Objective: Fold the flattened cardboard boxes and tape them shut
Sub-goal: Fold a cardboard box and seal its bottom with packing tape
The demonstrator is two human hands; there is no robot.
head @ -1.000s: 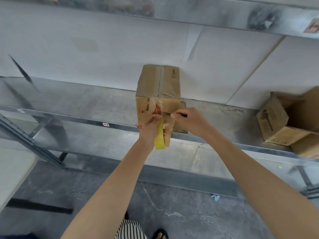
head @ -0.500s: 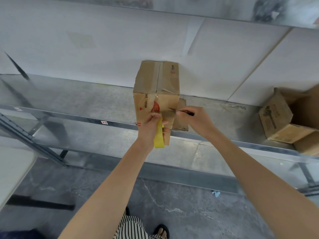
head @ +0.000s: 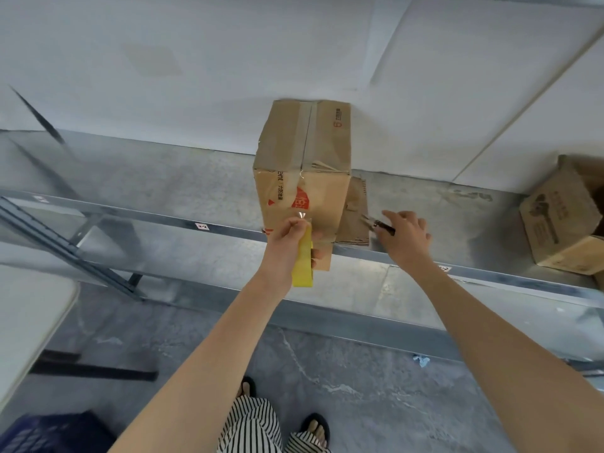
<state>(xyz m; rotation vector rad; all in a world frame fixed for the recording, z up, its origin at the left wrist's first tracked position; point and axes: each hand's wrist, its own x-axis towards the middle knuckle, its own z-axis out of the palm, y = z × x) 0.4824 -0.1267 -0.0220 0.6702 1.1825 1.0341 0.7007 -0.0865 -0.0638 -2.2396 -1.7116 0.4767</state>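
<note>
Right hand (head: 407, 238) has pulled away from the box front since the earlier frame & now sits off to the right of it, over the shelf's front edge, fingers (head: 394, 217) closed on a small dark tool (head: 385, 227); can't tell what kind, too small/blurred. Left hand has stayed at the box front w/ the tape.

Largest to smallest: metal shelf (head: 163, 191) runs across the view, wall panels behind it, grey floor below. Cardboard box (head: 305, 165) stands upright on the shelf, near the middle, back against the wall, front face at the shelf's front edge. Clear tape runs down the centre seam on top & over onto the front face w/ red print. One loose flap (head: 354, 214) sticks out at the box's lower right side, touching the shelf. Bottom front corner of the box hangs slightly past the shelf edge.

Second cardboard box (head: 562, 217) sits tilted at the shelf's right end, well apart from the first.

Left hand (head: 287, 240) is at the lower front face of the box, fingers wrapped round a yellow tape roll (head: 304, 259), thumb & forefinger pinching the clear tape end against the cardboard. Roll hangs edge-on below the hand, just in front of the shelf edge.

Bottom of view: striped trousers (head: 251, 426) & dark sandals on the floor.
</note>
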